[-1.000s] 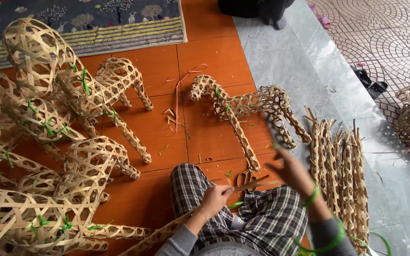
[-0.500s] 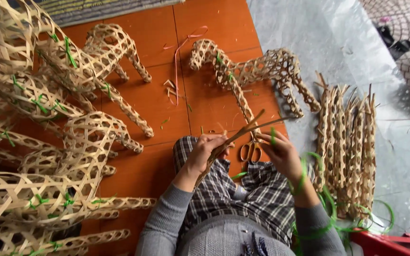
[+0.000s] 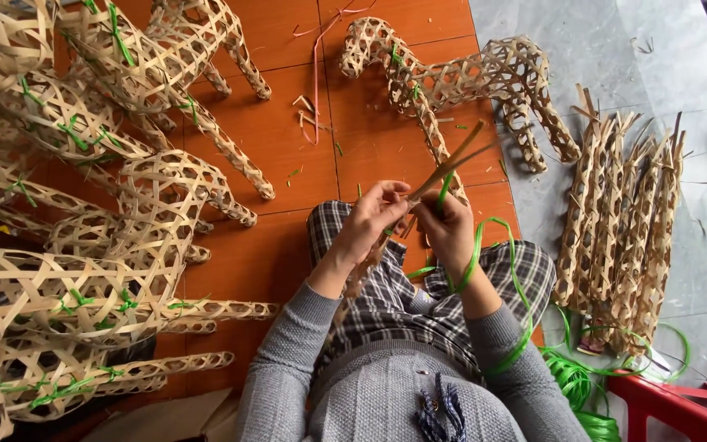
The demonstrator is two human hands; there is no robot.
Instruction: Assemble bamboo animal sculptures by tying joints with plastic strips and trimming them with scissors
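Observation:
My left hand point(image 3: 374, 219) and my right hand point(image 3: 448, 227) meet over my lap, both closed on a small bundle of thin bamboo strips point(image 3: 452, 164) that points up and to the right. A green plastic strap point(image 3: 475, 250) loops around my right wrist and trails down to my right side. I sit on an orange tiled floor point(image 3: 280, 147) in checked trousers point(image 3: 386, 303).
Woven bamboo animal frames point(image 3: 100, 213) tied with green strap are piled at the left. Another woven animal point(image 3: 452, 78) lies ahead. A row of woven bamboo legs point(image 3: 623, 221) rests on grey sheeting at right. A coil of green strap point(image 3: 583, 385) and a red stool point(image 3: 681, 405) are at lower right.
My right hand came back from the right, both hands met over my lap, and they now hold the strips higher. The view tilted down toward me.

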